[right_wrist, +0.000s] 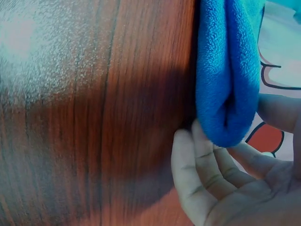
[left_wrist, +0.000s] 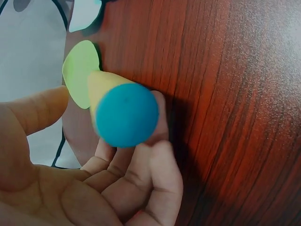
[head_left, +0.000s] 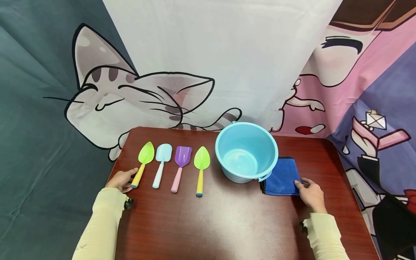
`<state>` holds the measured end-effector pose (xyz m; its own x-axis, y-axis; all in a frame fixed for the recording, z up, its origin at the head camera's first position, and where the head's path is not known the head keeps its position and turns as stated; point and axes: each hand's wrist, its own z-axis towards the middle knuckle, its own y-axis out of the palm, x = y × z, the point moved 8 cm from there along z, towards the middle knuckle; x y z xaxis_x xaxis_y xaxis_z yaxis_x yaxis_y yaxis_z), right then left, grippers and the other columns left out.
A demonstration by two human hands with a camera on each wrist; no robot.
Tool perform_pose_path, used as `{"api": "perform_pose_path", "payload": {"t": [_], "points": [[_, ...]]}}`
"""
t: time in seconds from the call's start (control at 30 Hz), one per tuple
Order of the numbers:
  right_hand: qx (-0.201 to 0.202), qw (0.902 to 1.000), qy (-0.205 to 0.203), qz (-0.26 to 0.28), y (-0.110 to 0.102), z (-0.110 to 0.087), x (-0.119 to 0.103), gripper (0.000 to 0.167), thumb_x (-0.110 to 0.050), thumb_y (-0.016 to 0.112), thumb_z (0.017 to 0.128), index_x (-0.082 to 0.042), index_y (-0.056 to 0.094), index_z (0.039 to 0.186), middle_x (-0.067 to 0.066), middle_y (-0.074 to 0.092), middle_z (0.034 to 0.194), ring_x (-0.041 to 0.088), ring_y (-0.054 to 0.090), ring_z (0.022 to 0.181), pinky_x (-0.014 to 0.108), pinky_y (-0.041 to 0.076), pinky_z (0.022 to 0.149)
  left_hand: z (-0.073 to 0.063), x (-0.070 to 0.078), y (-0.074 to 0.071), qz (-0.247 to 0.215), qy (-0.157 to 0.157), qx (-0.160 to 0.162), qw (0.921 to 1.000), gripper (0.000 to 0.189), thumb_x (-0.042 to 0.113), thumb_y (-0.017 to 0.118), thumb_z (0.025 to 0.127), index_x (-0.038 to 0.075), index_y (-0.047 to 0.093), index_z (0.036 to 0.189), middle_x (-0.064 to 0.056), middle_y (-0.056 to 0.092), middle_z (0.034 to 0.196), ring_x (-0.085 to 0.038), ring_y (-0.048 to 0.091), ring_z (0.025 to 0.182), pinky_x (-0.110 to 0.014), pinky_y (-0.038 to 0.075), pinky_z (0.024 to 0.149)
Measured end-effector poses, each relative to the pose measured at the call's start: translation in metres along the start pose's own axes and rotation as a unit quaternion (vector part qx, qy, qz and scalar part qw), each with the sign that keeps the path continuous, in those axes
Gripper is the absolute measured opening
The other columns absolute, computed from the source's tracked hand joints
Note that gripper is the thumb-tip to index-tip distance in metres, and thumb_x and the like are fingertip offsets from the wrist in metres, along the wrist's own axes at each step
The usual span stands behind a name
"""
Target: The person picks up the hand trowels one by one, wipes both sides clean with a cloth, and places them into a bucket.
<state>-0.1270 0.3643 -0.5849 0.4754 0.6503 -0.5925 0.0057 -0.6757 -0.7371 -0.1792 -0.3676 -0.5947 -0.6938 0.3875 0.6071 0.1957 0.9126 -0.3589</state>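
My left hand (head_left: pixel 122 180) is at the leftmost trowel, which has a green blade (head_left: pixel 146 153) and a yellow handle (head_left: pixel 139 175) with a blue end cap (left_wrist: pixel 127 115). In the left wrist view its fingers bend beside and under the handle's end, while the thumb stands apart from it. At the right, my right hand (head_left: pixel 311 194) pinches the near right corner of a folded blue cloth (head_left: pixel 282 177). The thumb lies on top of the cloth. In the right wrist view the fingers (right_wrist: pixel 188 174) come in at the fold's lower edge, close to the table.
A light blue shovel (head_left: pixel 158 175), a purple shovel with a pink handle (head_left: pixel 176 180) and a second green trowel (head_left: pixel 200 180) lie in a row. Between them and the cloth stands a blue bucket (head_left: pixel 219 155), its wall overlapping the cloth. Behind the brown table (head_left: pixel 208 231) hangs a cartoon-printed fabric (head_left: pixel 208 43).
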Motion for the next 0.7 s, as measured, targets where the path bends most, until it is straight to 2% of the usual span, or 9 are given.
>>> {"api": "perform_pose_path", "payload": {"t": [0.1,0.17,0.3,0.4,0.53,0.7], "points": [[-0.017,0.9981,0.014,0.058,0.002,-0.001,0.004,0.058,-0.033,0.053,0.103,0.011,0.046,0.14,0.036,0.056,0.127,0.028,0.071,0.088,0.036,0.059,0.07,0.0,0.001,-0.001,0.002,-0.002,-0.002,1.0,0.073,0.048,0.044,0.103,-0.015,0.035,0.14,-0.018,0.053,0.114,-0.016,0.059,0.081,-0.029,0.055,0.074],[-0.033,0.9944,0.022,0.098,0.005,-0.001,0.006,0.061,-0.032,0.052,0.103,0.013,0.042,0.142,0.038,0.052,0.129,0.022,0.07,0.084,0.032,0.06,0.066,0.0,0.001,-0.001,0.0,-0.005,-0.001,1.0,0.072,0.047,0.044,0.103,-0.013,0.034,0.14,-0.018,0.052,0.115,-0.016,0.058,0.081,-0.028,0.054,0.073],[-0.068,0.9856,0.031,0.152,0.009,-0.001,0.006,0.07,-0.039,0.049,0.104,0.014,0.034,0.147,0.039,0.045,0.136,0.024,0.067,0.098,0.034,0.059,0.073,-0.001,0.002,0.0,-0.013,-0.009,-0.005,0.9999,0.071,0.048,0.043,0.104,-0.011,0.033,0.142,-0.017,0.053,0.115,-0.016,0.057,0.08,-0.027,0.053,0.071],[-0.092,0.9791,0.037,0.178,0.011,-0.002,0.005,0.077,-0.043,0.049,0.104,0.015,0.029,0.149,0.041,0.04,0.141,0.022,0.065,0.102,0.036,0.059,0.078,0.0,0.003,0.001,-0.02,-0.007,-0.01,0.9997,0.07,0.048,0.041,0.105,-0.011,0.037,0.141,-0.014,0.057,0.107,-0.014,0.058,0.076,-0.025,0.052,0.068],[-0.107,0.974,0.042,0.195,0.014,-0.002,0.004,0.083,-0.048,0.054,0.101,0.017,0.03,0.148,0.041,0.043,0.14,0.008,0.066,0.092,0.035,0.058,0.079,0.0,0.006,0.001,-0.017,-0.009,-0.007,0.9998,0.063,0.048,0.041,0.105,-0.01,0.043,0.13,-0.007,0.061,0.09,-0.011,0.055,0.066,-0.023,0.049,0.061],[-0.106,0.9676,0.051,0.223,0.015,-0.002,0.004,0.082,-0.045,0.062,0.098,0.017,0.036,0.145,0.023,0.062,0.119,-0.001,0.065,0.081,0.031,0.058,0.077,0.001,0.01,-0.002,0.001,-0.001,0.008,1.0,0.058,0.047,0.042,0.105,-0.009,0.047,0.118,-0.004,0.064,0.073,-0.01,0.052,0.057,-0.021,0.047,0.055]]}}
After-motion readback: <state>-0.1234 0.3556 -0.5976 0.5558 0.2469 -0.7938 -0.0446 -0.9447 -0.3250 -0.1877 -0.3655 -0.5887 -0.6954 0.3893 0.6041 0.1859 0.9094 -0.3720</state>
